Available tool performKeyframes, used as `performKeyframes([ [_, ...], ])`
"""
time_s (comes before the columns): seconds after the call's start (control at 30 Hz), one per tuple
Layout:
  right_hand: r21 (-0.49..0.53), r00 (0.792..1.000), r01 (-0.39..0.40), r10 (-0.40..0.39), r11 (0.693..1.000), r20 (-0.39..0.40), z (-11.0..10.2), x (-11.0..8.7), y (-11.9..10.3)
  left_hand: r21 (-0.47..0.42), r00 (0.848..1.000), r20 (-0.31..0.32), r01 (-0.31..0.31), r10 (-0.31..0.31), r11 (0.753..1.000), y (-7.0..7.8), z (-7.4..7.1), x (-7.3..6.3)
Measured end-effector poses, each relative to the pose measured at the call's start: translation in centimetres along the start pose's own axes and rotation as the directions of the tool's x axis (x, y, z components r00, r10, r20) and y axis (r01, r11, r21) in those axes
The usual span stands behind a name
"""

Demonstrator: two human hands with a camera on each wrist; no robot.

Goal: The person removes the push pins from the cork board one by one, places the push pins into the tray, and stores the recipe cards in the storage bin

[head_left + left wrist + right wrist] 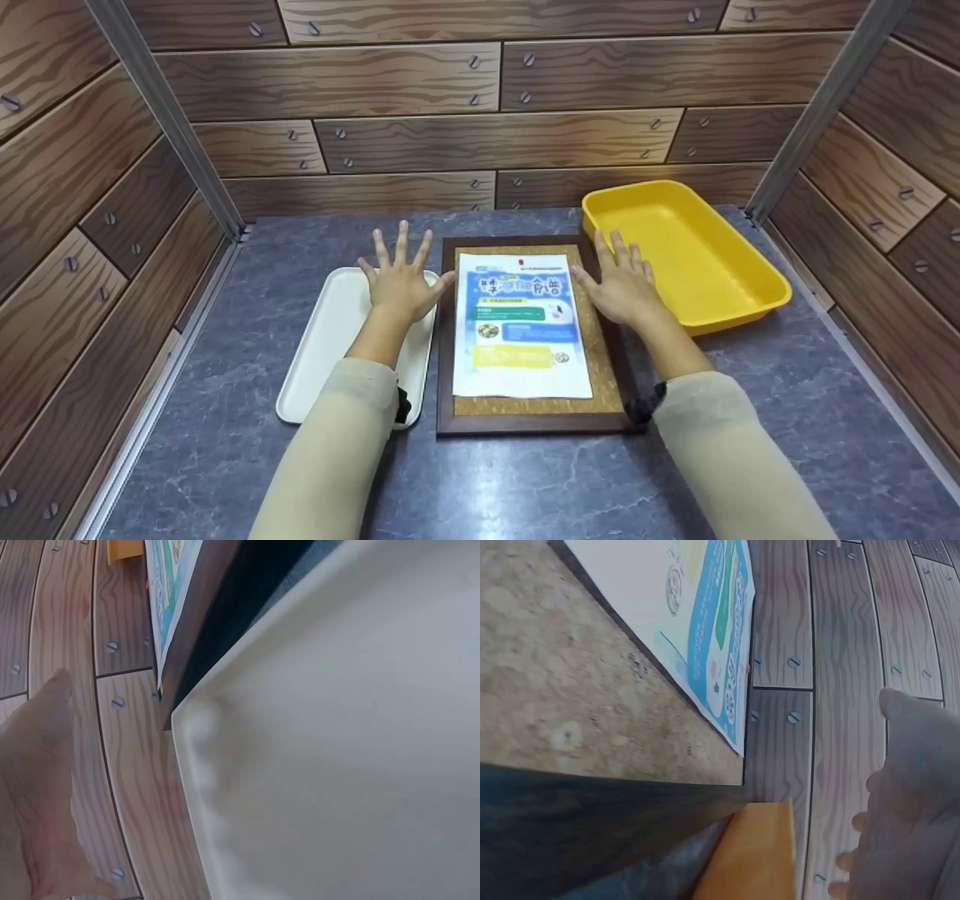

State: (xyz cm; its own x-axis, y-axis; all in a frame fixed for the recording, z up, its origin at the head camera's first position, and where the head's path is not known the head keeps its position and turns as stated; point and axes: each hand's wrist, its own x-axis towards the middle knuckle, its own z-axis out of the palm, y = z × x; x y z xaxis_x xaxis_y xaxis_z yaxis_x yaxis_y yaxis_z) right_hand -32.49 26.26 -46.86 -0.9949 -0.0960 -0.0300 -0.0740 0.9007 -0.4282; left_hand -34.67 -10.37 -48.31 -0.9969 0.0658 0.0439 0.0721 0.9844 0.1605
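Note:
In the head view a dark-framed cork board [607, 375] lies on the table with a printed paper sheet [525, 379] on it, a red pin [521, 262] at the sheet's top. My left hand [401, 289], fingers spread, is over a white tray [307, 382] left of the board. With fingers straight, my right hand [622, 285] is over the board's right edge, beside a yellow bin [712, 262]. Neither hand holds anything. The left wrist view has the hand [41, 787] apart from the tray [337, 727]; the right wrist view has the other hand [911, 802] above the cork [592, 705].
Wood-patterned walls [405, 79] enclose the table [480, 480] at the back and both sides. Metal corner posts [165, 112] rise at the left and right. The yellow bin stands angled at the back right, close to the board.

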Motion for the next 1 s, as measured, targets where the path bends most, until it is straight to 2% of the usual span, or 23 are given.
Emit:
performKeyframes([
  [0.1, 0.04, 0.999, 0.042, -0.041, 0.998, -0.021, 0.8, 0.0, 0.4, -0.011, 1.0, 0.019, -0.003, 0.003, 1.0, 0.3, 0.6, 0.2],
  [0.27, 0.125, 0.996, 0.082, -0.078, 0.989, -0.038, 2.1, -0.1, 0.6, -0.046, 1.0, 0.011, -0.028, 0.028, 0.999, 1.5, 1.3, 0.8],
  [0.47, 0.276, 0.997, 0.037, -0.055, 0.96, 0.058, 3.6, -0.2, 0.6, -0.117, 0.998, -0.01, -0.064, 0.063, 0.991, 3.4, 1.9, 1.3],
  [0.63, 0.332, 0.988, -0.042, -0.01, 0.942, 0.152, 4.6, -0.3, 0.9, -0.199, 0.997, -0.037, -0.073, 0.067, 0.977, 4.8, 2.4, 1.7],
  [0.8, 0.342, 0.976, -0.101, 0.026, 0.934, 0.215, 4.8, -0.4, 1.2, -0.362, 0.995, -0.056, -0.1, 0.086, 0.927, 6.0, 3.0, 2.3],
  [1.0, 0.322, 0.975, -0.082, 0.01, 0.943, 0.22, 4.8, -0.2, 1.4, -0.519, 0.991, -0.009, -0.118, 0.132, 0.847, 7.3, 3.5, 3.0],
])
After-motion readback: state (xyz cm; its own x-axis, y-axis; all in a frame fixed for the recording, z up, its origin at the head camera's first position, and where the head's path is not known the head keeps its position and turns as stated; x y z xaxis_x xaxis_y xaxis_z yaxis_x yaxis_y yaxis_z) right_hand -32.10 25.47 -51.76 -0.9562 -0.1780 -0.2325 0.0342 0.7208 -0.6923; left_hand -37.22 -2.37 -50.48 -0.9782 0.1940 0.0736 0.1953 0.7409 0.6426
